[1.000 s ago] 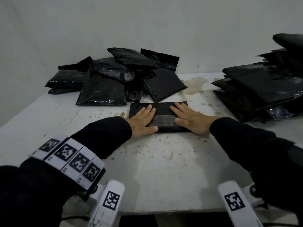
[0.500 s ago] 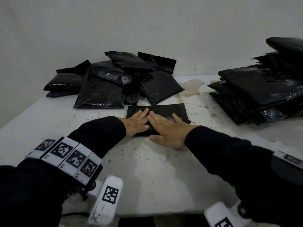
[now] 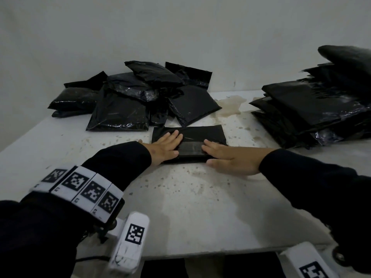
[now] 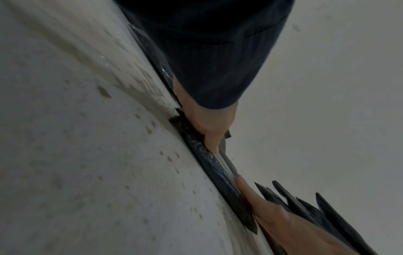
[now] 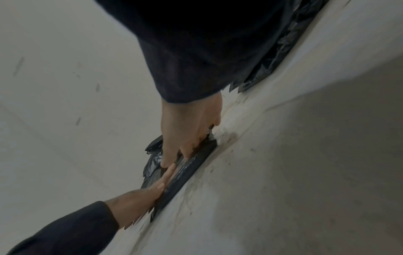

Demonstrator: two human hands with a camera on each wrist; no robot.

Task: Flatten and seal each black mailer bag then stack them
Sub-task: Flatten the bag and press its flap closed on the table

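A folded black mailer bag [image 3: 202, 133] lies flat on the white speckled table [image 3: 200, 207], its glossy flap strip toward me. My left hand [image 3: 167, 146] presses flat on the bag's left end with straight fingers. My right hand [image 3: 222, 155] presses flat on the right part of the flap, fingertips pointing left. In the left wrist view my left hand [image 4: 209, 127] lies on the bag [image 4: 216, 169], with the right hand [image 4: 272, 212] opposite. The right wrist view shows the right hand [image 5: 189, 134] and left hand [image 5: 144, 195] almost meeting fingertip to fingertip on the bag [image 5: 191, 165].
A loose pile of puffy black mailer bags [image 3: 136, 97] sits at the back left against the wall. A stack of flattened black bags [image 3: 313, 109] stands at the right. A brownish stain [image 3: 230, 105] marks the table behind the bag. The table's front edge is near me.
Half a second ago my right hand was beside the left one; it has since slid right along the flap. The left hand has stayed on the bag's left end.
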